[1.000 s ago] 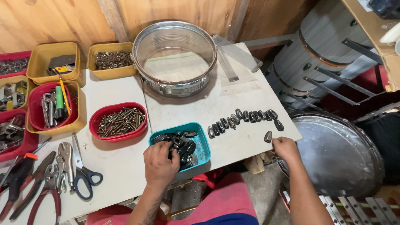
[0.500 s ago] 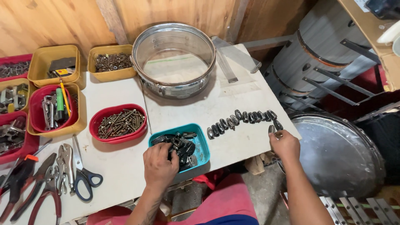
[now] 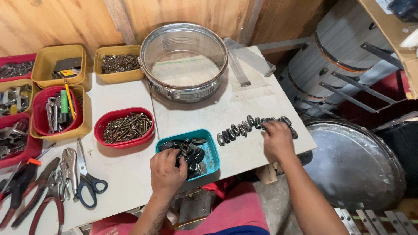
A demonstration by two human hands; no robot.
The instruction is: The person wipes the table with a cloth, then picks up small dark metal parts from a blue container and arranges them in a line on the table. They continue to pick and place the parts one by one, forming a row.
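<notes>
My left hand (image 3: 168,170) reaches into a teal tray (image 3: 210,149) of dark metal lugs (image 3: 190,153), its fingers curled on the pile near the tray's front. My right hand (image 3: 278,139) rests palm down on the white table (image 3: 244,104), fingers on the right part of a curved row of dark lugs (image 3: 244,127). I cannot see whether a lug is under the palm. A bare chrome drum shell (image 3: 185,61) stands at the back of the table.
A red tray of screws (image 3: 125,127) sits left of the teal tray. Yellow and red bins (image 3: 61,65) of hardware line the left side. Pliers and scissors (image 3: 85,178) lie at front left. Drum shells (image 3: 348,56) and a round metal hoop (image 3: 352,161) stand to the right.
My right hand moved up and left from the table's front right edge onto the right end of the lug row. My left hand stayed in the teal tray.
</notes>
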